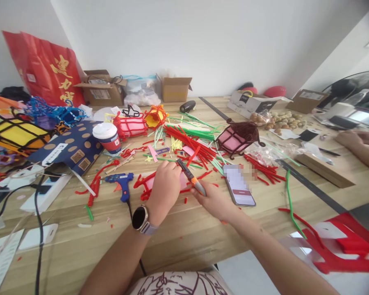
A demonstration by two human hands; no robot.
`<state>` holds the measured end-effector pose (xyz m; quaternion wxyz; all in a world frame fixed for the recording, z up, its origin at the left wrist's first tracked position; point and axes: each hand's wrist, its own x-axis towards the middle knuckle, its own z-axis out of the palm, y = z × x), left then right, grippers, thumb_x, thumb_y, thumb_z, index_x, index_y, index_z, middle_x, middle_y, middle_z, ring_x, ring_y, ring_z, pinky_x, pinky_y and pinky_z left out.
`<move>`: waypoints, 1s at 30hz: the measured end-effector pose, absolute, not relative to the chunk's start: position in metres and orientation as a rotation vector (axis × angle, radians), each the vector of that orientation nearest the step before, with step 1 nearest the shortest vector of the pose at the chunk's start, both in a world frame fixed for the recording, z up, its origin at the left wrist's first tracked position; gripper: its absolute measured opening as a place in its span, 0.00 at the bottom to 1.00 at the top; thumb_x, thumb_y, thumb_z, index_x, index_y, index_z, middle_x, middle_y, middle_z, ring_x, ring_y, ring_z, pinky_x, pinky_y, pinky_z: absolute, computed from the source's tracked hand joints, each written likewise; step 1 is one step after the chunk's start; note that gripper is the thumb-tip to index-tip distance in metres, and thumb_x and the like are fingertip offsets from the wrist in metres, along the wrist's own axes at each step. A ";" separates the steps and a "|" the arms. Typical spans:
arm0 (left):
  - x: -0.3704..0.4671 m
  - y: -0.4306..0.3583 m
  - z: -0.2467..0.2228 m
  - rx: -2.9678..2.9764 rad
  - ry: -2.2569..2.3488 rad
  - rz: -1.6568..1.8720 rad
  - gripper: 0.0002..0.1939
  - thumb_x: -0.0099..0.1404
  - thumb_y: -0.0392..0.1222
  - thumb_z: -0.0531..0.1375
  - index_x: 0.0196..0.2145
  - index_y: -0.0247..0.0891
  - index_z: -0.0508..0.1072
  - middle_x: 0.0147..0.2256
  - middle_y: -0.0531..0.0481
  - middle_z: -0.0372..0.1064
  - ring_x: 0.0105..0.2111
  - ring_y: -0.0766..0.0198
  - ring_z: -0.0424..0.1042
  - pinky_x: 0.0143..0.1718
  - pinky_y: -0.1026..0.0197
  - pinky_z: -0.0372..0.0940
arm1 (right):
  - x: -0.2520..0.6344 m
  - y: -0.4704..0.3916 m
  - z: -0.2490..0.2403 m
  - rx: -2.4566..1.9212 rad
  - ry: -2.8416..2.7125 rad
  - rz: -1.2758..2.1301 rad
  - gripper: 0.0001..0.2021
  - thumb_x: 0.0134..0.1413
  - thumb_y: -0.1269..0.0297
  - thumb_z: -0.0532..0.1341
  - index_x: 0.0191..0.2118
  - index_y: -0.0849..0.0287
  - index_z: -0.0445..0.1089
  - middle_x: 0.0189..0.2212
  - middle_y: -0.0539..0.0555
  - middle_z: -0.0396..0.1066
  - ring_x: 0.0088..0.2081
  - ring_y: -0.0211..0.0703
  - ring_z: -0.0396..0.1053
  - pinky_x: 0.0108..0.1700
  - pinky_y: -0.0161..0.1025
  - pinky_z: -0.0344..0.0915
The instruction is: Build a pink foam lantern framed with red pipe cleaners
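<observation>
My right hand [213,200] is closed round the orange-and-grey handles of a pair of pliers [192,178], whose dark jaws point up and left beside my left hand. My left hand [167,184], a watch on its wrist, is closed on a red pipe-cleaner frame with pink panels [146,184]. Its fingertips are partly hidden, and the hand covers much of the frame. Just left of it lies a blue glue gun [120,182]. Beyond both hands is a pile of red pipe cleaners [199,149], and a phone [238,186] rests to their right.
A brown-and-pink lantern [237,137] stands behind the phone. At the left are a paper cup [107,137], a dotted blue box [80,143] and a power strip [46,192] with cables. Another person's arm [361,143] rests at the far right. Boxes line the wall.
</observation>
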<state>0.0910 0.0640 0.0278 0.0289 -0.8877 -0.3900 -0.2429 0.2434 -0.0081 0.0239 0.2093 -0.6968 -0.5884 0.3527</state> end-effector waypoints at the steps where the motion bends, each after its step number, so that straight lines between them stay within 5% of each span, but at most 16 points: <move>1: 0.091 0.064 0.029 -2.736 -1.203 -0.769 0.14 0.68 0.29 0.51 0.29 0.38 0.72 0.32 0.47 0.72 0.35 0.57 0.68 0.38 0.54 0.64 | 0.243 -0.009 0.023 -1.831 -1.549 1.179 0.11 0.62 0.62 0.53 0.28 0.55 0.57 0.22 0.48 0.62 0.25 0.39 0.61 0.28 0.35 0.56; 4: 0.090 0.063 0.032 -2.747 -1.202 -0.762 0.15 0.68 0.28 0.51 0.28 0.38 0.72 0.31 0.47 0.72 0.35 0.57 0.68 0.39 0.54 0.64 | 0.244 -0.012 0.020 -1.669 -1.376 1.466 0.12 0.64 0.58 0.50 0.28 0.55 0.57 0.22 0.48 0.61 0.23 0.39 0.62 0.28 0.35 0.60; 10: 0.091 0.061 0.035 -2.761 -1.232 -0.793 0.15 0.69 0.30 0.51 0.27 0.38 0.72 0.31 0.46 0.72 0.35 0.56 0.68 0.38 0.54 0.64 | 0.247 -0.003 0.017 -2.041 -1.644 0.683 0.03 0.56 0.71 0.56 0.33 0.57 0.60 0.28 0.54 0.67 0.32 0.44 0.65 0.32 0.36 0.54; 22: 0.090 0.062 0.038 -2.749 -1.299 -0.728 0.13 0.69 0.33 0.52 0.29 0.38 0.72 0.31 0.47 0.72 0.36 0.57 0.68 0.40 0.55 0.64 | 0.259 -0.012 0.029 -1.770 -1.477 1.253 0.11 0.56 0.55 0.60 0.31 0.58 0.67 0.23 0.48 0.67 0.27 0.39 0.65 0.32 0.36 0.61; 30: 0.096 0.057 0.036 -2.659 -1.164 -0.667 0.13 0.68 0.31 0.53 0.27 0.38 0.72 0.31 0.45 0.70 0.35 0.54 0.65 0.36 0.53 0.61 | 0.262 -0.006 0.053 -1.877 -1.350 1.442 0.10 0.51 0.58 0.65 0.30 0.59 0.68 0.28 0.52 0.72 0.34 0.43 0.71 0.32 0.36 0.63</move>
